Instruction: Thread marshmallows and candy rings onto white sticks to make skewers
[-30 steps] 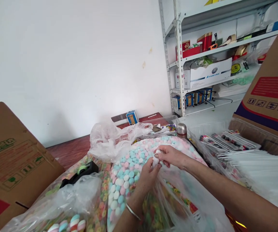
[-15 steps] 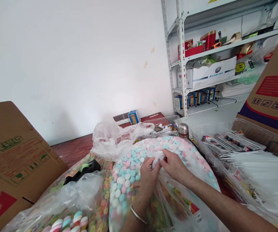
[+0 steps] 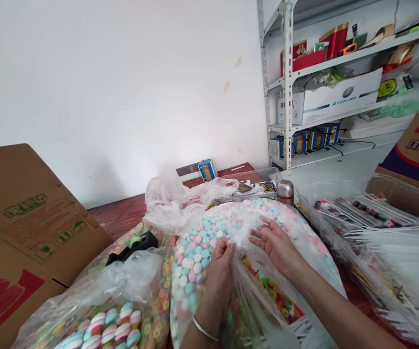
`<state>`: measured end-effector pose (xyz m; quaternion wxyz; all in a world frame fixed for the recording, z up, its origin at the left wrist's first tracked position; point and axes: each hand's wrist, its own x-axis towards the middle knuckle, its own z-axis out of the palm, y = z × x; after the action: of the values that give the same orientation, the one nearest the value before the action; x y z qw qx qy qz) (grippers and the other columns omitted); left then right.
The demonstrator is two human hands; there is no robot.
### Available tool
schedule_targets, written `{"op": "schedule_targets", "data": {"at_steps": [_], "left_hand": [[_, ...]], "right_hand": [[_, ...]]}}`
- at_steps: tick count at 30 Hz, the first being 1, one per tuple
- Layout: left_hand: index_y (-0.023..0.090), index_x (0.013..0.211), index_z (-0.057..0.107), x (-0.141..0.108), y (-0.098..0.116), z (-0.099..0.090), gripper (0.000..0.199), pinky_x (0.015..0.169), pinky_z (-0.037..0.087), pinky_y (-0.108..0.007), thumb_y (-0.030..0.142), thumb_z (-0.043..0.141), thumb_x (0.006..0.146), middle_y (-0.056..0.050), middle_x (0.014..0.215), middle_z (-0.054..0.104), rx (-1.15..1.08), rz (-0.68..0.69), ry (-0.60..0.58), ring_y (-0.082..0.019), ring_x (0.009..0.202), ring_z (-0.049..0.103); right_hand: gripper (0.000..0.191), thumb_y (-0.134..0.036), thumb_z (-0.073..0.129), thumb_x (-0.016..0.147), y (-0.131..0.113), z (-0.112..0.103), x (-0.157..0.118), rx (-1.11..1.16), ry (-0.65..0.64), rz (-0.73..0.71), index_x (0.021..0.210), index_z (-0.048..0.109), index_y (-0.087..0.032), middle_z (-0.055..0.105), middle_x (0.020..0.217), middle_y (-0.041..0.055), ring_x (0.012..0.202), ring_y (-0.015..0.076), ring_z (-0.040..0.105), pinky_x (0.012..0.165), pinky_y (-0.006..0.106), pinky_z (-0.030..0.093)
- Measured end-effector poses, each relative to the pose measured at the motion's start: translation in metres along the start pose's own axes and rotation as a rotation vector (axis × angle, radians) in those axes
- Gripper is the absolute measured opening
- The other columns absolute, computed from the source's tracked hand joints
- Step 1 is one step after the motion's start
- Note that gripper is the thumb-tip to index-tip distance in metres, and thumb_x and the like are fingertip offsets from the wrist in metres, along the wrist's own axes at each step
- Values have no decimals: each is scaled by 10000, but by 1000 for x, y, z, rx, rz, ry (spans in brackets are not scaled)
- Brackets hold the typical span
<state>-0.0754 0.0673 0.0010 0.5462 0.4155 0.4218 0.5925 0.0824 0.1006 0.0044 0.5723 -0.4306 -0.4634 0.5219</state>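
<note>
My left hand, with a bangle on its wrist, pinches the gathered neck of a clear plastic bag. Colourful ring-shaped candies and white sticks show through this bag. To its right, my right hand has its fingers spread beside the loose plastic, holding nothing. Beneath both hands lies a large clear bag of pink, blue and white round candies. Another bag, with striped candies on top, sits at the lower left.
A black tape dispenser rests on the left bag. Cardboard box at left; crumpled plastic behind. Metal flask and tray of white sticks at right. Shelving stands behind.
My right hand has let go of the bag's neck and opened, moving right. My left hand still holds the plastic, slightly lower. The whole view has shifted a little left.
</note>
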Motion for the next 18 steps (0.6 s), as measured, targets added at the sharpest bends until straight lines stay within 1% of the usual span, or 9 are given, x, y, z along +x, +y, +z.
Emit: {"op": "schedule_targets", "data": {"at_steps": [2,4,6,7,9,11,13,15,18], "left_hand": [[196,813,562,-1,-3,1,256,656,442,-234,416,692,817,27,769,581,-8,-5,20,-128,681,527],[195,796,565,-1,-5,3,256,634,428,-227,412,699,818,39,736,569,-5,-8,33,-122,657,512],[187,767,577,-1,-7,4,259,619,414,-217,389,737,792,47,707,561,5,-7,40,-116,641,501],[181,763,590,-1,-7,4,257,615,408,-213,372,762,770,46,702,566,9,-6,45,-114,642,503],[175,772,610,-1,-6,3,261,606,406,-206,351,797,728,43,704,585,4,-4,69,-115,648,520],[189,790,601,0,-3,0,282,593,411,-200,362,806,704,49,709,594,-28,-2,109,-112,642,538],[216,851,593,0,4,-3,314,622,443,-201,365,811,681,56,749,617,-73,-7,148,-111,667,577],[250,988,602,0,11,-4,399,711,489,-224,342,820,666,42,871,669,-118,-42,154,-120,751,628],[242,1129,628,-1,22,0,493,772,514,-250,333,826,687,-14,1012,705,-129,-139,48,-132,809,656]], "right_hand": [[357,-415,577,867,-5,2,-13,-52,60,-75,1184,488,-276,591,1272,88,1142,261,603,864,417,545],[438,-393,714,740,-9,4,-23,-131,80,-160,1124,548,-263,484,1414,102,1302,303,457,1022,462,436],[360,-334,764,654,-10,4,-26,-201,25,-222,974,625,-246,502,1406,92,1333,315,401,1112,457,317],[274,-328,746,663,-8,3,-25,-222,-6,-232,902,640,-243,566,1329,87,1289,308,440,1111,444,308],[141,-363,662,745,-3,-2,-18,-234,-29,-201,802,624,-240,672,1047,65,1079,277,561,1009,419,395],[182,-419,566,818,3,-8,-10,-200,-3,-133,779,578,-242,650,814,27,855,239,592,828,372,474],[219,-462,501,842,6,-12,-4,-134,7,-73,807,538,-248,632,760,10,756,215,594,706,324,485],[220,-471,460,840,5,-12,-3,-63,-5,-40,855,513,-257,655,806,15,755,207,618,677,301,491],[173,-419,430,834,0,-4,-5,-23,-10,-24,873,489,-261,657,821,19,761,202,624,678,294,490]]}}
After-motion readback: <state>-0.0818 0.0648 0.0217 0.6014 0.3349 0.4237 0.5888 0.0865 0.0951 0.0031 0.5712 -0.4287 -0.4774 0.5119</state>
